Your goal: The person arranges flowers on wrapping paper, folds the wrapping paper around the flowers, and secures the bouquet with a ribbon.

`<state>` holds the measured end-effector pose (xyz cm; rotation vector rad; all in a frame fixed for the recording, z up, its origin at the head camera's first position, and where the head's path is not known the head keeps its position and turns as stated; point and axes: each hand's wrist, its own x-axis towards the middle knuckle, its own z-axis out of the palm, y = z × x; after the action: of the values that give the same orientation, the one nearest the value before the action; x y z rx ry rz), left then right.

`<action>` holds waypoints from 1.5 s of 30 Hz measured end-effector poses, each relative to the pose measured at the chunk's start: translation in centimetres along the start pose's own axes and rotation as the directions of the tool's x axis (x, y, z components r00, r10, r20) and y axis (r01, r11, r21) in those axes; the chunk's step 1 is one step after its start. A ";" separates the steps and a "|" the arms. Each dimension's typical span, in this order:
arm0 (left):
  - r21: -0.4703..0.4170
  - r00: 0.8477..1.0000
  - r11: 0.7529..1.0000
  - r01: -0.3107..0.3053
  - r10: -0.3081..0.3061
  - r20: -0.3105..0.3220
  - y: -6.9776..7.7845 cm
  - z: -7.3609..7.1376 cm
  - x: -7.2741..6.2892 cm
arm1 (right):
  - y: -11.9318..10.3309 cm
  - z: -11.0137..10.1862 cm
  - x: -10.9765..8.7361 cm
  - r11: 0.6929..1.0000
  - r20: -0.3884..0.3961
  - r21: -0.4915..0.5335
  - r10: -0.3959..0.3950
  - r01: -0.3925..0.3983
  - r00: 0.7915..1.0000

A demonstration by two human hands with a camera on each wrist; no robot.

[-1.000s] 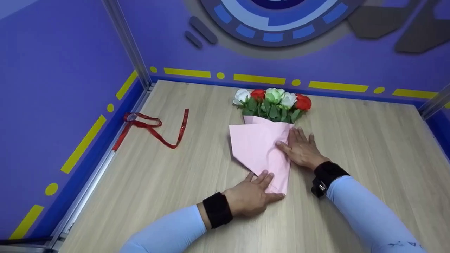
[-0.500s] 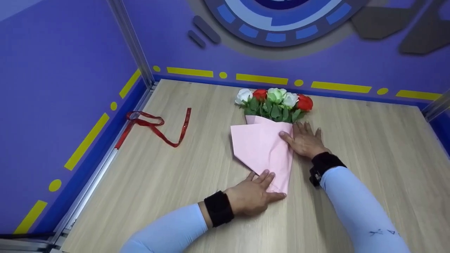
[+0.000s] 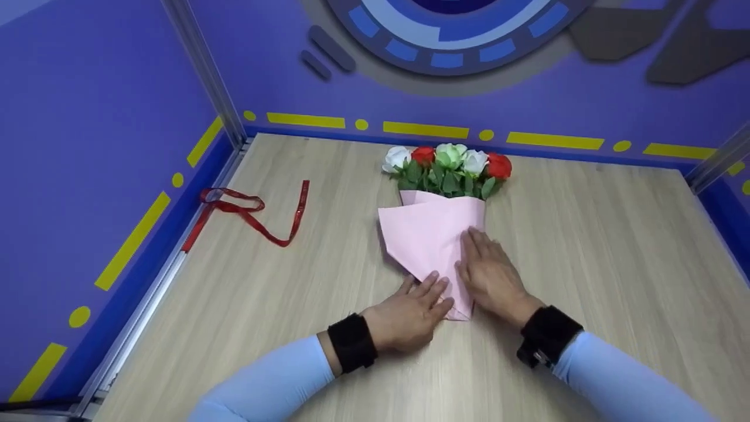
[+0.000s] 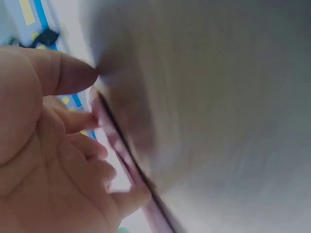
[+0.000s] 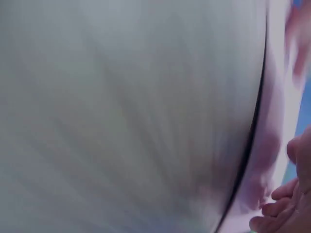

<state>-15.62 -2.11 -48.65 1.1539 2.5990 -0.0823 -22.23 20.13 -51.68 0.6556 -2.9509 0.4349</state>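
Closed in at the back by a purple-blue wall (image 3: 281, 88) with a big round emblem (image 3: 460, 38) and yellow dashes and dots along its foot; at the left by a matching panel (image 3: 88, 146), joined to it at a metal post (image 3: 202, 64). Below, a pale wood-grain worktop (image 3: 316, 281).

Lying flat near the worktop's middle, towards the back: a pink paper wrap (image 3: 422, 234), folded over, wide at the top and narrowing towards the person, with a slanting lower left edge. Out of its top, a row of flowers (image 3: 450, 156): white, red, pale green, white and red from left to right, above green leaves (image 3: 450, 180).

On the wrap's narrow lower part, the left hand (image 3: 407, 319), with spread, fairly straight fingers laid on the paper and gripping nothing. On its right side, the right hand (image 3: 495, 281), higher up, likewise with extended fingers resting on the paper, without a grip. Much blurred in both wrist views.

Around both wrists, black bands (image 3: 352, 343); beyond them, light blue sleeves (image 3: 269, 375). Well apart to the left, a loosely looped red ribbon (image 3: 258, 225), reaching to the worktop's left edge.
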 end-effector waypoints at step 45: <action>-0.163 0.935 0.921 0.354 -0.349 0.056 -6.0 0.4 -4.0 | -4.5 0.5 -7.3 0.974 0.344 -0.062 -0.184 0.217 0.921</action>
<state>-17.37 -9.05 -48.29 0.6140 2.6987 0.0499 -13.71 18.96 -52.10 1.1086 -3.1405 0.1692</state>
